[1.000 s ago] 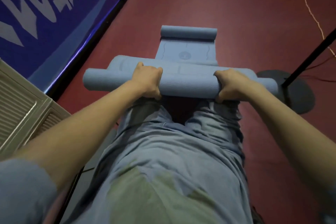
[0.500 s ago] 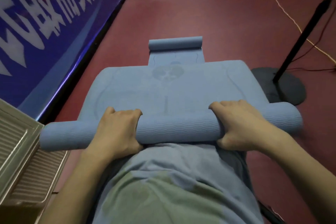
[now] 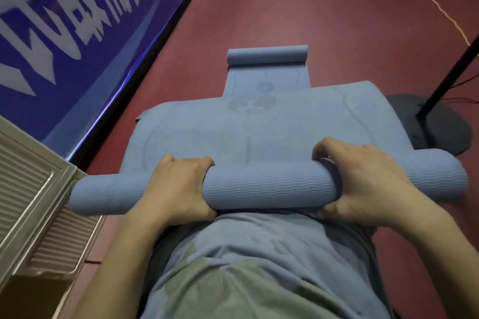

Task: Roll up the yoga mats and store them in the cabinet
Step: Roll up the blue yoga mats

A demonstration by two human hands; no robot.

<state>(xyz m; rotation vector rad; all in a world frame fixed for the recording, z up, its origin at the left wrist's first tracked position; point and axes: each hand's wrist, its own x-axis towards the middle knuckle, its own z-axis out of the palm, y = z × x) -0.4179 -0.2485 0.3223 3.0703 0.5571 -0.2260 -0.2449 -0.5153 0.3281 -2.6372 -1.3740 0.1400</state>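
Note:
A light blue yoga mat (image 3: 269, 124) is held up in front of my body, its near end wound into a thick roll (image 3: 267, 189) and the loose flat part stretching away from me. My left hand (image 3: 176, 189) grips the roll left of centre. My right hand (image 3: 363, 179) grips it right of centre, fingers curled over the top. Beyond it on the red floor lies a second blue mat (image 3: 267, 77), flat, with its far end curled into a small roll (image 3: 267, 54).
A beige louvred cabinet door (image 3: 33, 204) stands at my lower left. A blue banner wall (image 3: 77, 23) runs along the left. A black stand pole (image 3: 451, 70) rises from a round base (image 3: 435, 132) on the right; a thin cord (image 3: 440, 8) crosses the floor.
The rolled mat has come from low near my knees up to my waist, and a wide flat section now hangs loose from the roll. Both hands have kept their grip.

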